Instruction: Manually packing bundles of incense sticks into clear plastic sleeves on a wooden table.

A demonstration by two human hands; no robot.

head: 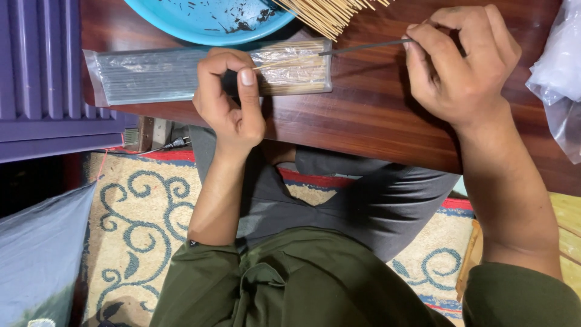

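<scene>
On the dark wooden table (363, 115), the left hand (230, 97) clasps a clear packet of sticks (157, 74), the right hand (460, 60) pinches a grey stick (363, 47); patterned rug (145, 206) at lower left.

Packet of sticks (157, 74) flat on table (363, 121), near its front edge, left hand (230, 100) on its middle. Right hand (460, 63) further right, pinching single stick (363, 46) pointing into packet mouth. Basin (206, 21) behind packet, loose stick bundle (327, 15) right of basin. Plastic bag (560, 79) far right.
</scene>
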